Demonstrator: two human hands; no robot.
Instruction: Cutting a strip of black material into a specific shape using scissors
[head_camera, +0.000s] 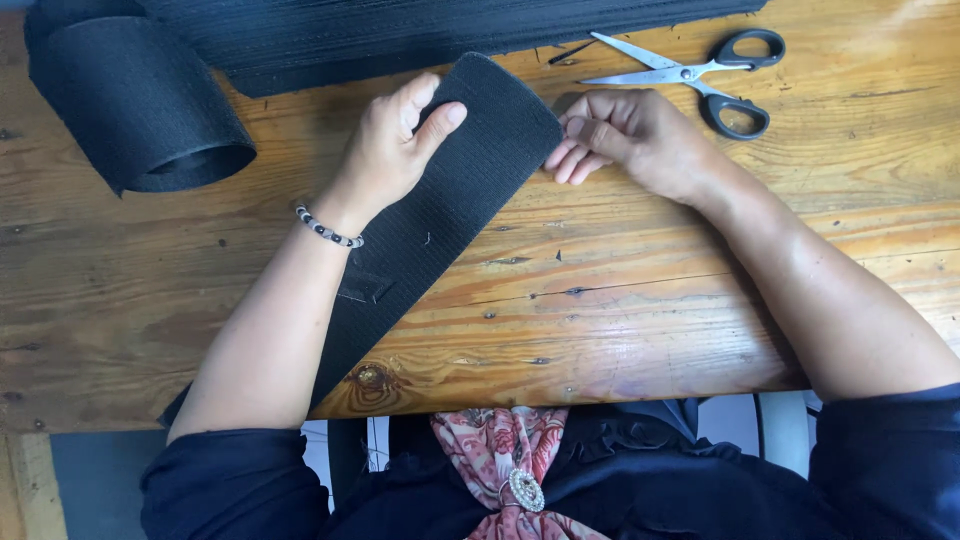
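The left hand (392, 140) lies on a wide black elastic strip (440, 215) that runs slantwise across the wooden table (640, 290). Its thumb presses on top of the strip near the rounded, folded end, and the other fingers curl over the strip's far edge, so the band is pinched between thumb and fingers. A beaded bracelet (328, 230) sits on that wrist. The right hand (625, 135) rests just beside the same folded end, its fingers curled together into a loose fist, the fingertips touching the strip's right edge; whether they grip anything there cannot be told.

From the fingers the strip runs back under the left forearm and off the near edge of the table. Beyond the right hand's knuckles, near but not touching, a pair of scissors (690, 75) with black handles lies with its blades apart, pointing toward the fingers. Past the left fingertips, a flat stack of black elastic bands (400, 35) spans the far side of the table. Well off to the outer side of the left hand, a loosely rolled coil of black elastic (140, 100) lies on the wood. Nothing lies between the two hands except the strip's end.
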